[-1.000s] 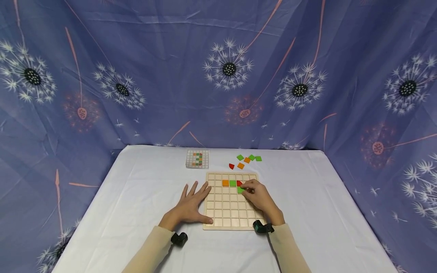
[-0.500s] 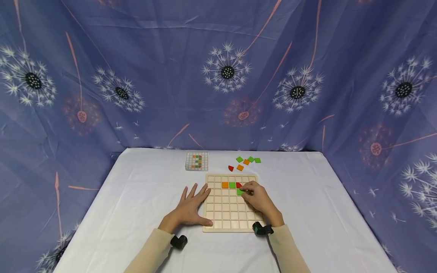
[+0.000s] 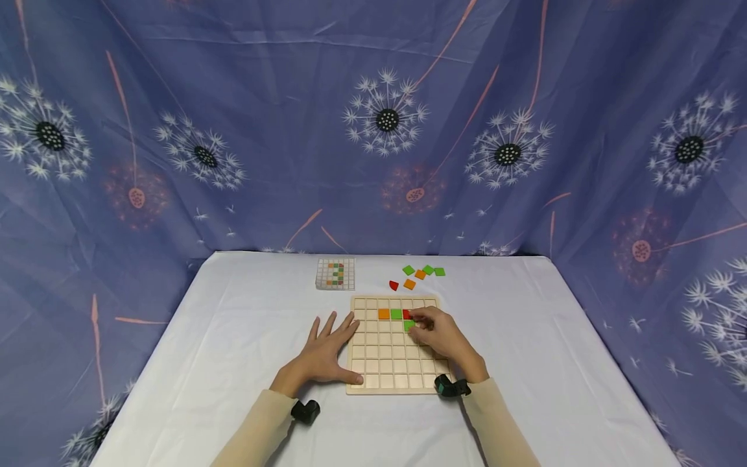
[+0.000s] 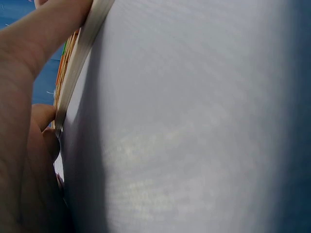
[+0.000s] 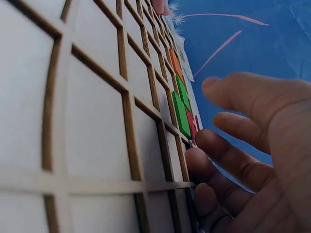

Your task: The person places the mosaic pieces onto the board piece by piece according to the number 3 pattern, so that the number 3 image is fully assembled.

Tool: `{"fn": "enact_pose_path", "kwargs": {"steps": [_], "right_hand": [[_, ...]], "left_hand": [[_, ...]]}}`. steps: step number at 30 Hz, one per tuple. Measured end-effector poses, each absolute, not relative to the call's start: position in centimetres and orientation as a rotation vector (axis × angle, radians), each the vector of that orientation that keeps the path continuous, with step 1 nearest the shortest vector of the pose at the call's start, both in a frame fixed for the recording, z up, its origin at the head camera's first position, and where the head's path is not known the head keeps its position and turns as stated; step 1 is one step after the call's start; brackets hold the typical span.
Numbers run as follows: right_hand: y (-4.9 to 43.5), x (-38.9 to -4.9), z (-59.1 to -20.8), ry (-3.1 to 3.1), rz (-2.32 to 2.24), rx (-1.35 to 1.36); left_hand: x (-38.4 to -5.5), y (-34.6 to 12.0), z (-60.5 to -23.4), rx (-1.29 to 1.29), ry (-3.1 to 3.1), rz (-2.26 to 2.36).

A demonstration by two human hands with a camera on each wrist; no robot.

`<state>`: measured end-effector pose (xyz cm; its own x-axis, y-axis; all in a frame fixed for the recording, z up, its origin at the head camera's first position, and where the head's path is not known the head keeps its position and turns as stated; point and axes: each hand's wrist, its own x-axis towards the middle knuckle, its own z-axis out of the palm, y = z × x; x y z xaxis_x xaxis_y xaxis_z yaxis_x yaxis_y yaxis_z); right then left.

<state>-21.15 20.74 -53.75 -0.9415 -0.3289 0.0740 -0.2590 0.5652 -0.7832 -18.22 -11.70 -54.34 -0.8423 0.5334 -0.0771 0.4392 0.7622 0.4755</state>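
A wooden grid board (image 3: pixel 379 367) lies on the white table. My left hand (image 3: pixel 323 358) spreads its straight fingers along the board's left edge, the thumb at the near corner. One row of the board bears an orange tile (image 3: pixel 383 314), a green tile (image 3: pixel 396 314) and a red piece (image 3: pixel 406 314), partly covered by my right fingers. Just below the red piece is a second green tile (image 3: pixel 409 326), seated in its cell. Over these pieces hovers my right hand (image 3: pixel 441 335), fingers loosely bent. In the right wrist view its thumb and fingers stand apart, holding nothing visible.
Behind the board lie loose pieces: a red quarter-round piece (image 3: pixel 393 285), orange tiles (image 3: pixel 410 284) and several green tiles (image 3: pixel 440 272). A patterned grid card (image 3: pixel 335 274) sits at the back left. A blue dandelion-print cloth (image 3: pixel 292 143) hangs behind the table.
My right fingers have shifted slightly over the red piece and cover more of it, with the thumb and index finger farther apart. My left hand stays in place on the board.
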Motion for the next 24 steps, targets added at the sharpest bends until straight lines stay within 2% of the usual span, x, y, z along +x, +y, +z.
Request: {"fn": "enact_pose_path", "kwargs": {"steps": [14,24], "right_hand": [[21.5,-21.8,-52.5,2.693,-1.241,-0.592],[22.8,-23.5,-51.2,2.794,-1.112,-0.629]], "left_hand": [[-18.4,-11.8,-54.3,0.766,2.758,0.652],[-18.3,-11.7,-54.5,0.753,2.753,0.652]]}}
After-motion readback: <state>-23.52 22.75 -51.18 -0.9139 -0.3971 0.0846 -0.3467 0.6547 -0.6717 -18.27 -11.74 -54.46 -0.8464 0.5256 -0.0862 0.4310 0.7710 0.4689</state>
